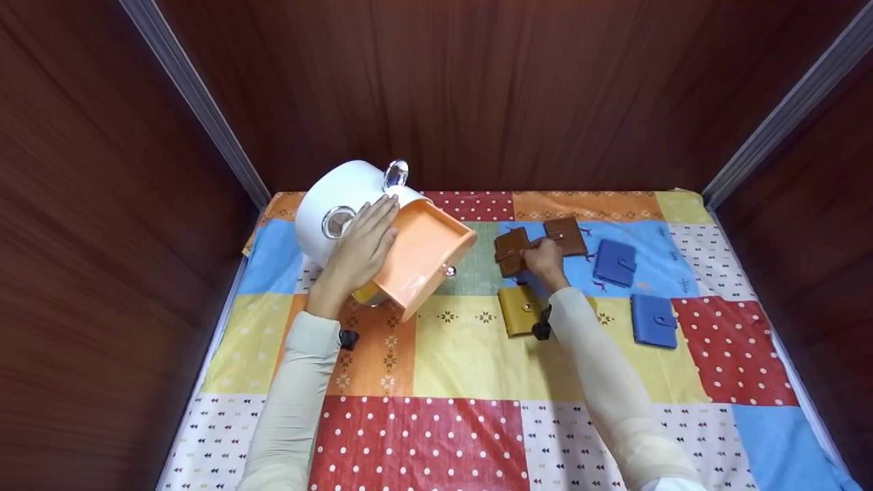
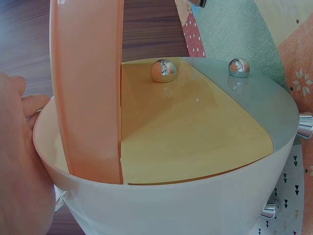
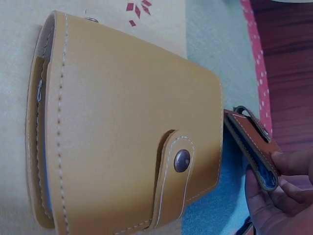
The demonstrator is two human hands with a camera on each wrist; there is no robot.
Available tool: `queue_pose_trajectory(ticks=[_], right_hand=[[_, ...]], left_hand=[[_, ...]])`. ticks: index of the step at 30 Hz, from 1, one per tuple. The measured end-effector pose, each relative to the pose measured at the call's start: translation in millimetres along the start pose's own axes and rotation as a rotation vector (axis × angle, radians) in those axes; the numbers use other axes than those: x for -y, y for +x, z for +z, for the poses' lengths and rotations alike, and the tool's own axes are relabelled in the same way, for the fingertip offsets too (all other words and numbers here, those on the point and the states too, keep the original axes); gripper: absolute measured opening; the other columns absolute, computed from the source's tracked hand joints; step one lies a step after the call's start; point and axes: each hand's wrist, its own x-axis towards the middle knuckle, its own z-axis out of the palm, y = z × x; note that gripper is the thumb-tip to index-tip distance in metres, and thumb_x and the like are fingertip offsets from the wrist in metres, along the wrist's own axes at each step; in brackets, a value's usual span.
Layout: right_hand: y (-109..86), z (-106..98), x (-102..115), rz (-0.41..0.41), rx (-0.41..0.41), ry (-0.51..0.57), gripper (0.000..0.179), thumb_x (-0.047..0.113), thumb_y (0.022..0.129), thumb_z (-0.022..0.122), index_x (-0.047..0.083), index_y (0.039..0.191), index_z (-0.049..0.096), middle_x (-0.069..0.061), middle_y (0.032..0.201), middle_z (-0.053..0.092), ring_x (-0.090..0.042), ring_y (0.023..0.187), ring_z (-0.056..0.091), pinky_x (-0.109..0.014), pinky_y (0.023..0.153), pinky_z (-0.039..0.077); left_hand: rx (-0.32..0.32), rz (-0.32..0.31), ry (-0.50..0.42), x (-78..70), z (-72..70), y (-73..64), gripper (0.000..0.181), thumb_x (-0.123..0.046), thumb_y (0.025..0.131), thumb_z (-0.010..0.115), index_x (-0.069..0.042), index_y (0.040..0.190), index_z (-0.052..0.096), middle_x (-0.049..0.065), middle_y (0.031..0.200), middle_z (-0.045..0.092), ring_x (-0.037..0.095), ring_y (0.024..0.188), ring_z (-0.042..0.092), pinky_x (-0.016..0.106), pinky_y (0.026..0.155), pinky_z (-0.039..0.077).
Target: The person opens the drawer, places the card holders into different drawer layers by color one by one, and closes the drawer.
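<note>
My left hand (image 1: 361, 245) rests with straight fingers on top of a white rounded drawer box (image 1: 320, 187), beside its pulled-out peach drawer (image 1: 423, 256). In the left wrist view, a yellow drawer front (image 2: 195, 127) and a grey-green one (image 2: 254, 98) sit flush in the box, each with a silver knob. My right hand (image 1: 545, 262) pinches a brown snap wallet (image 1: 511, 251) by its edge, thumb on one side and fingers on the other in the right wrist view. Close by lie a second brown wallet (image 1: 567, 239) and a mustard-yellow wallet (image 3: 127, 117).
Two blue wallets (image 1: 615, 262) lie on the right side of the patchwork cloth (image 1: 464, 436). Dark wood panels (image 1: 436, 95) enclose the back and both sides. Silver fittings (image 1: 395, 174) stick out from the box.
</note>
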Motion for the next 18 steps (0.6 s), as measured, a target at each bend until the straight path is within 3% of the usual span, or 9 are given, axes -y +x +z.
queue_pose_trajectory(ticks=[12, 18], right_hand=[[-0.5, -8, 3, -0.035, -0.048, 0.011, 0.024, 0.015, 0.105, 0.063, -0.005, 0.117, 0.069, -0.020, 0.109, 0.070, -0.025, 0.090, 0.061, -0.034, 0.075, 0.050], [-0.8, -12, 3, -0.046, -0.066, 0.026, 0.031, 0.014, 0.103, 0.065, -0.007, 0.126, 0.070, -0.025, 0.122, 0.073, -0.033, 0.106, 0.070, -0.041, 0.086, 0.057]], left_hand=[[-0.009, 0.010, 0.001, 0.5, 0.0, 0.3, 0.055, -0.032, 0.117, 0.032, -0.008, 0.166, 0.034, 0.005, 0.176, 0.029, 0.026, 0.166, 0.024, 0.042, 0.139, 0.011], [-0.015, 0.015, 0.000, 1.3, 0.5, 0.2, 0.054, -0.031, 0.117, 0.033, -0.007, 0.166, 0.035, 0.006, 0.176, 0.031, 0.026, 0.166, 0.024, 0.041, 0.139, 0.011]])
